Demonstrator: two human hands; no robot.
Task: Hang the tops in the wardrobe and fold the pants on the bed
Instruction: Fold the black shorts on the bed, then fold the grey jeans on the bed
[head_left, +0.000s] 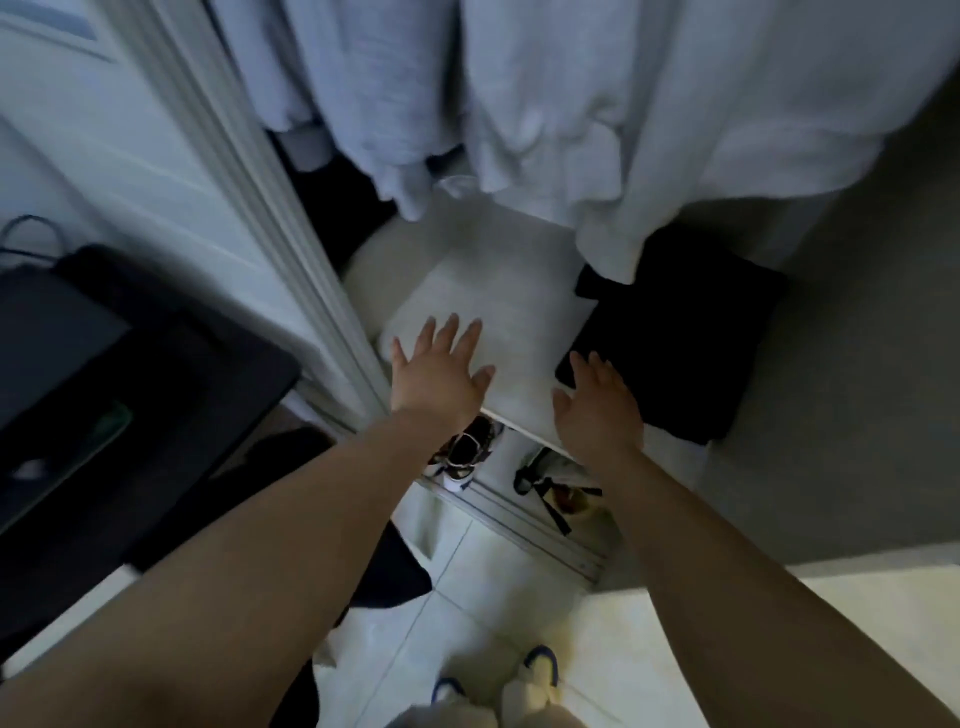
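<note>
Reaching into the wardrobe (291, 218), both hands are flat with fingers spread and hold nothing: the left hand (439, 371) rests on the white pile (498, 317), and the right hand (597, 410) sits at that pile's near right corner, fingertips just touching the black pile (675, 343). The white pile lies at 12 o'clock from the left fingers, and the black pile lies at 1 o'clock from the right fingers, so each hand is nearest its own pile. The tops (545, 93) hang above at 12 o'clock, and I think the next grab is one of these piles.

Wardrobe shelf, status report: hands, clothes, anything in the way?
Left hand and right hand open, over the white folded garment. Black folded garment beside it. Pale tops hang overhead. Nothing blocking.
</note>
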